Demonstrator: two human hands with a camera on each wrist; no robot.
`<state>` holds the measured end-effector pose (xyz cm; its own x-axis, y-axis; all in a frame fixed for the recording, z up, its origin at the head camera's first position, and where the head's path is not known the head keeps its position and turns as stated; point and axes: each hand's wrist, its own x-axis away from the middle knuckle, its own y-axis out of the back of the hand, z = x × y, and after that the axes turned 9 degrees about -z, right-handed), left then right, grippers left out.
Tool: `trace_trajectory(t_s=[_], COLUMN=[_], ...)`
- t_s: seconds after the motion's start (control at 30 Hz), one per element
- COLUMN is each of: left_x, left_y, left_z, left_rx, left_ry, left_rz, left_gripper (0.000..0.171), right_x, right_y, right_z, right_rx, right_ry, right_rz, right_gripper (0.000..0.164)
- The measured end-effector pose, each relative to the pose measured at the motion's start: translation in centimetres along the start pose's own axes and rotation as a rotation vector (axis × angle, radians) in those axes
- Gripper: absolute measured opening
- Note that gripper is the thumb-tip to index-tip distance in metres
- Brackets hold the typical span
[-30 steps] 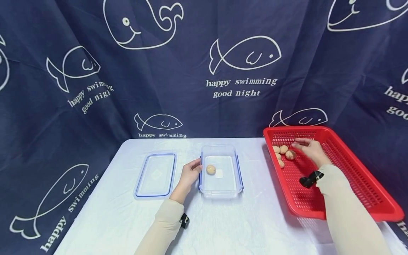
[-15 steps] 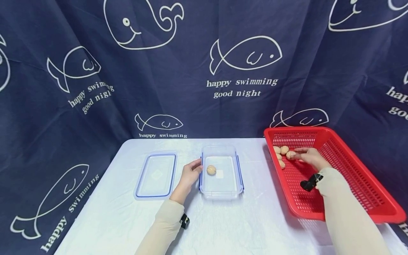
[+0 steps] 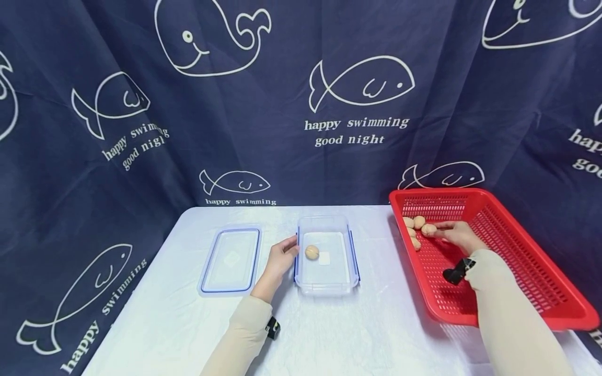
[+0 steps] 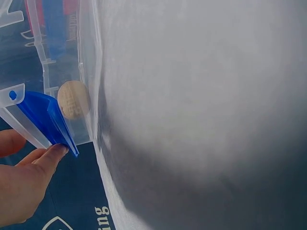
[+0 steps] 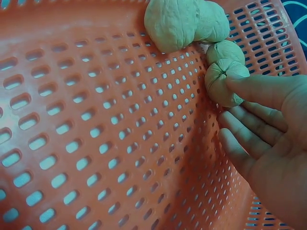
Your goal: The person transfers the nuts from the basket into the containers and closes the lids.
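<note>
In the head view, a clear plastic food container (image 3: 327, 286) with blue side latches stands mid-table with one walnut (image 3: 312, 252) inside. My left hand (image 3: 280, 257) grips its left side. Thumb and fingertips lie either side of the wall by a blue latch (image 4: 45, 115) in the left wrist view. Inside the red basket (image 3: 451, 303) at the right, my right hand (image 3: 458, 235) pinches a walnut (image 5: 223, 86). Its thumb lies on top and the fingers reach underneath. Several other walnuts (image 5: 172, 24) sit beside this one along the basket's left wall.
The container's clear lid (image 3: 230, 261), edged in blue, lies flat left of my left hand. A white cloth (image 3: 329, 339) covers the table. Behind it hangs a navy curtain (image 3: 282, 146) with white fish drawings.
My right hand has come down onto the nearest walnut in the basket and taken it between thumb and fingers. The left hand stays at the container's side.
</note>
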<state>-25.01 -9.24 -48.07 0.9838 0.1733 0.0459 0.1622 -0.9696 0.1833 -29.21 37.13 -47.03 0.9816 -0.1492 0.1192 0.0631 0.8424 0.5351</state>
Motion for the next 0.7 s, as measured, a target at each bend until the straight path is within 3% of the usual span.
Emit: trace_trajectory(t_s=[0.27,0.53,0.7], left_x=[0.12,0.19,0.15], left_y=[-0.02,-0.02,-0.05], left_z=[-0.17,-0.23,-0.23], left_rx=[-0.001,0.004,-0.001], left_ry=[0.009,0.010,0.006], left_rz=[0.005,0.006,0.007], left_gripper=[0.040,0.040,0.039], right_x=[0.06,0.17,0.36], right_y=[0.01,0.04,0.08], right_z=[0.22,-0.02,0.05], right_rx=[0.082,0.006,0.052], right_ry=[-0.013,-0.001,0.039], right_rz=[-0.034,-0.028,-0.041], right_gripper=[0.062,0.056,0.055])
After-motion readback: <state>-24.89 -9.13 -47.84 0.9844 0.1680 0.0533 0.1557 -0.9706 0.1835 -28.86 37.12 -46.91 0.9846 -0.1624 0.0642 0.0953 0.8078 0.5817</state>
